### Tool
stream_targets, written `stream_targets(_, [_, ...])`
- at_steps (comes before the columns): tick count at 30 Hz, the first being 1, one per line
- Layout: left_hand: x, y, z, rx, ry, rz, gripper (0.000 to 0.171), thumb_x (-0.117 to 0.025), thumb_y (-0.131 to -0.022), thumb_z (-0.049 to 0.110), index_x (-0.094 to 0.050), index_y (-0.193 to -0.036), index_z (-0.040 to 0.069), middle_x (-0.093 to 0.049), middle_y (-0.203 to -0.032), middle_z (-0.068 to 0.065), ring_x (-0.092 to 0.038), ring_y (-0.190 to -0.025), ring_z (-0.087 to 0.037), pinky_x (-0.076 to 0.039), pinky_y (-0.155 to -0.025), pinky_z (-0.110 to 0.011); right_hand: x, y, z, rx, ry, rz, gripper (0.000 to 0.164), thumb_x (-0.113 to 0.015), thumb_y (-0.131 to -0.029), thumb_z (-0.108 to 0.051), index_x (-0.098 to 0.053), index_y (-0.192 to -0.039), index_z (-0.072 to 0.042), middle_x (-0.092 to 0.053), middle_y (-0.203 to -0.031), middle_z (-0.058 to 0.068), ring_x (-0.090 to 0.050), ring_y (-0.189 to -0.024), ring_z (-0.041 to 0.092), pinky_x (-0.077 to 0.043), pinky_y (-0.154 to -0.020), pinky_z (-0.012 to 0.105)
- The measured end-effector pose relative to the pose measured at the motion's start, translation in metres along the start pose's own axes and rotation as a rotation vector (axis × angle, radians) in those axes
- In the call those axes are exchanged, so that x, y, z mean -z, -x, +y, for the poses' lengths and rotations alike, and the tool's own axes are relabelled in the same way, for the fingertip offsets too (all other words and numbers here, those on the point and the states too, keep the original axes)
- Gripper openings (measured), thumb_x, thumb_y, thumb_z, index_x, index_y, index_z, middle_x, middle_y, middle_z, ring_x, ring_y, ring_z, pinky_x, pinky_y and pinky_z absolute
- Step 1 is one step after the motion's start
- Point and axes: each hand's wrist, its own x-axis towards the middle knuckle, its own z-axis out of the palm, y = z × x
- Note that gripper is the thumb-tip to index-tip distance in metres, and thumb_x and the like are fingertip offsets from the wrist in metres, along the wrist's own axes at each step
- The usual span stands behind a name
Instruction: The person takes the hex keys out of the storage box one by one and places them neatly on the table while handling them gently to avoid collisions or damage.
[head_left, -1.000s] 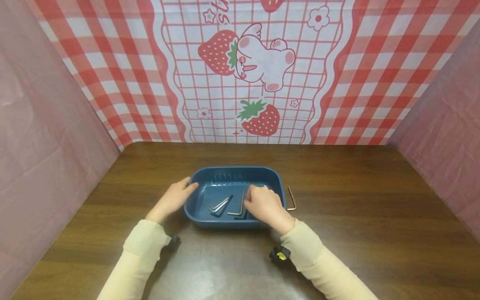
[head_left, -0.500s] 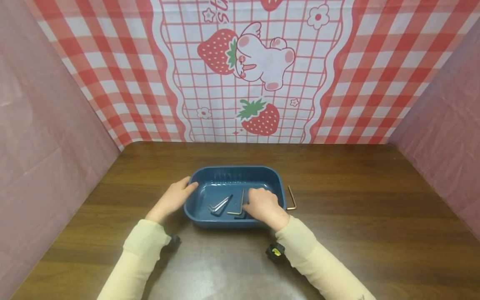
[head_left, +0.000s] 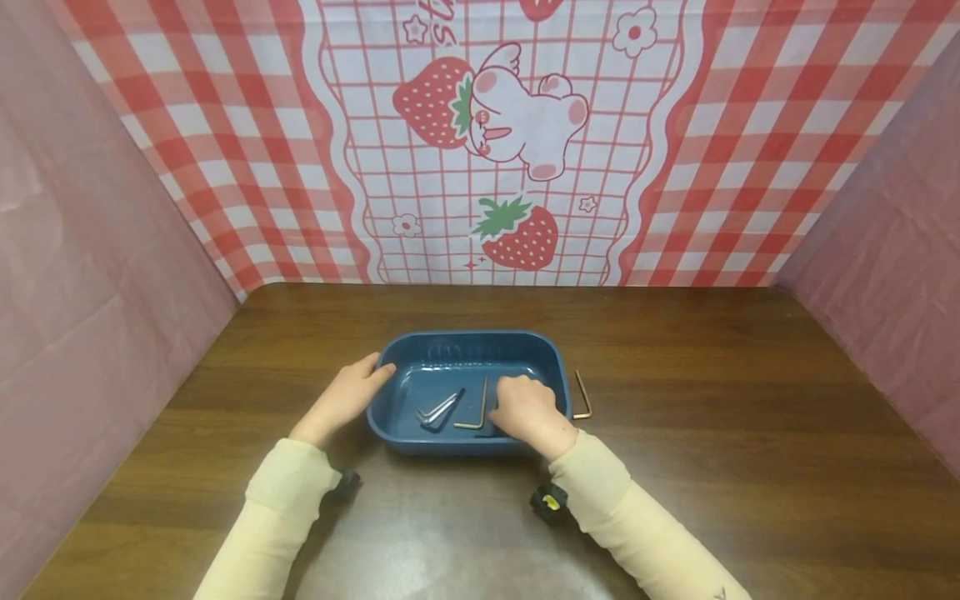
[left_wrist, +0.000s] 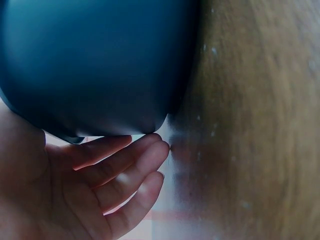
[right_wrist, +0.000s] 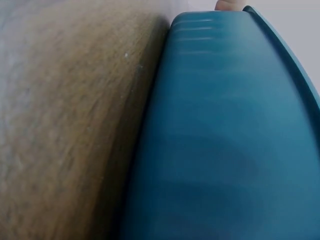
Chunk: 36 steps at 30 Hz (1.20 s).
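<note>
A blue tray [head_left: 465, 450] stands on the table. My left hand [head_left: 347, 398] holds its left end, thumb over the rim and fingers along the outer wall, as the left wrist view also shows. My right hand [head_left: 528, 410] reaches down inside the right part with curled fingers, fingertips hidden. A dark, thin piece [head_left: 487, 432] like a black hex key shows beside those fingers; I cannot tell whether they grip it. Left of it lies a brass-coloured hex key [head_left: 482, 408]. Farther left are silver hex keys [head_left: 437, 410] with a dark one [head_left: 452, 407] next to them.
Another brass-coloured hex key [head_left: 585, 398] lies on the brown wooden table [head_left: 712, 400], just outside the tray's right end. A red-and-white checked cloth [head_left: 510, 142] hangs behind the table, with pink cloth at both sides. The right wrist view shows mostly the tray's outer wall [right_wrist: 220, 125].
My right hand has shifted slightly left and down inside the tray. The dark piece by its fingers shows less and has changed outline. My left hand keeps its place on the tray.
</note>
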Motion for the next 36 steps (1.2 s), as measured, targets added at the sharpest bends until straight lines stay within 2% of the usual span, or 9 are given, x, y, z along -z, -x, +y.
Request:
stream_targets(8, [0.0004,-0.0005,-0.0002,0.008,-0.002,-0.002,0.050,-0.036,-0.096,0.038,-0.043,-0.132,0.003,-0.051,-0.128,-0.020,-0.046,-0.120,-0.036,-0.035,-0.099,-0.052,0.0007,-0.0001,-0.0013,-0.022,0.034,-0.005,0.017,-0.066,-0.075,-0.021,-0.063,-0.073,-0.004,-0.064,-0.077,0.013,-0.057,-0.065,0.025,-0.046,-0.051,0.041])
stream_targets(14, [0.0010,-0.0001,0.0011,0.011,-0.003,-0.004,0.051,-0.036,-0.096,0.038,-0.042,-0.132,0.002,-0.051,-0.128,-0.021,-0.046,-0.120,-0.037,-0.036,-0.099,-0.053,0.0014,-0.0017,-0.0002,-0.033,0.016,-0.017,0.015,-0.066,-0.075,-0.019,-0.064,-0.076,-0.005,-0.063,-0.077,0.012,-0.056,-0.064,0.024,-0.046,-0.051,0.040])
stream_targets(24, [0.0004,0.0010,0.0009,-0.006,0.001,-0.003,0.050,-0.036,-0.096,0.037,-0.043,-0.131,0.002,-0.052,-0.126,-0.021,-0.048,-0.118,-0.036,-0.037,-0.098,-0.052,0.0000,-0.0025,0.0024,-0.020,-0.002,-0.021,0.015,-0.067,-0.074,-0.019,-0.060,-0.068,-0.007,-0.058,-0.070,0.009,-0.052,-0.061,0.023,-0.044,-0.049,0.038])
stream_targets(36, [0.0006,0.0006,0.0008,0.011,0.012,-0.016,0.052,-0.035,-0.096,0.038,-0.041,-0.133,0.002,-0.050,-0.129,-0.021,-0.046,-0.120,-0.037,-0.036,-0.099,-0.053,-0.0007,-0.0021,0.0031,-0.005,0.002,-0.016,0.023,-0.068,-0.074,-0.021,-0.053,-0.059,-0.010,-0.053,-0.063,0.006,-0.051,-0.060,0.021,-0.043,-0.049,0.038])
